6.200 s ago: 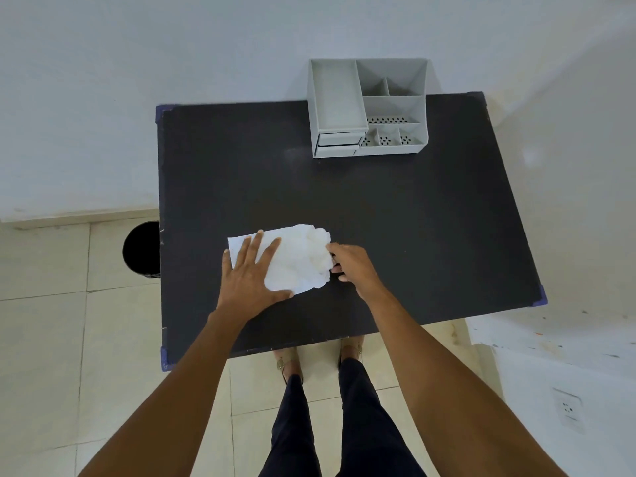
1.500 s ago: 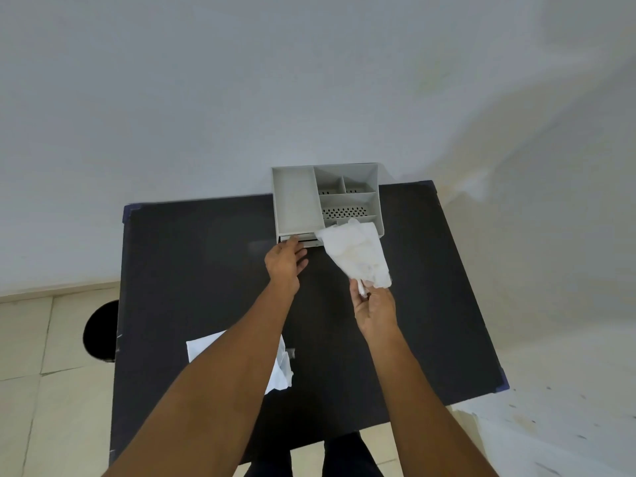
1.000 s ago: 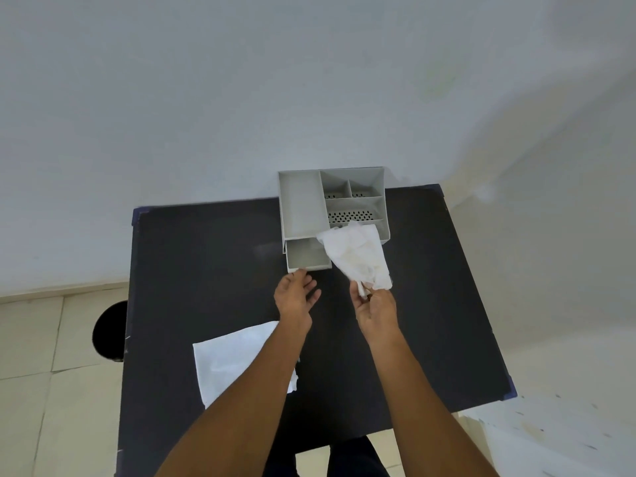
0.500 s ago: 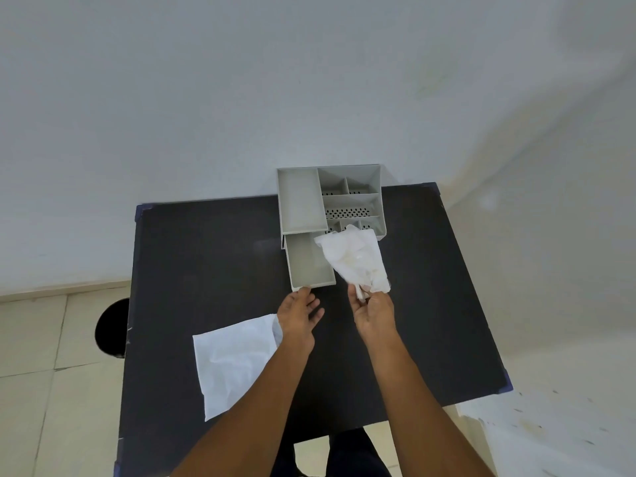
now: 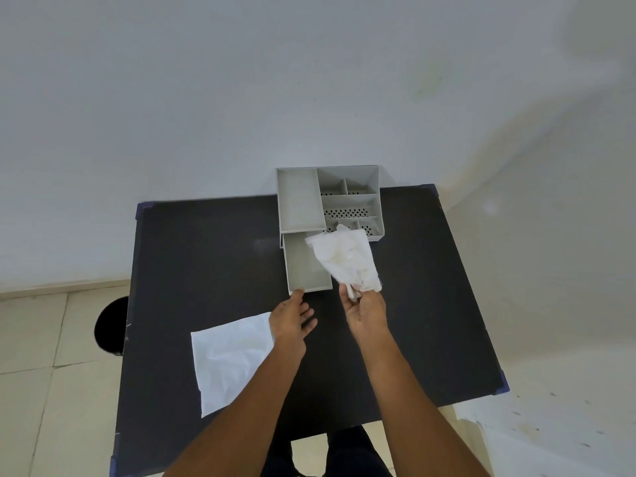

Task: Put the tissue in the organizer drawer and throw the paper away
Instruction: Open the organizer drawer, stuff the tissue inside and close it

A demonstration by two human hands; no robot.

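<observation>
A grey organizer [image 5: 299,197] stands at the far edge of the black table [image 5: 213,256]. Its drawer [image 5: 303,266] is pulled far out toward me and looks empty. My right hand [image 5: 364,309] pinches a crumpled white tissue [image 5: 347,261], held up over the drawer's right side. My left hand [image 5: 290,318] is just in front of the drawer, fingers apart, with one fingertip at the drawer's front edge. A flat white paper [image 5: 230,356] lies on the table at the near left, partly under my left forearm.
A round black bin [image 5: 110,327] stands on the tiled floor by the table's left edge. White walls close in behind and to the right. My legs show below the near table edge.
The drawer has slid further out toward me, with my left hand drawing back along with it. My right hand still holds the tissue up, now a little lower.
</observation>
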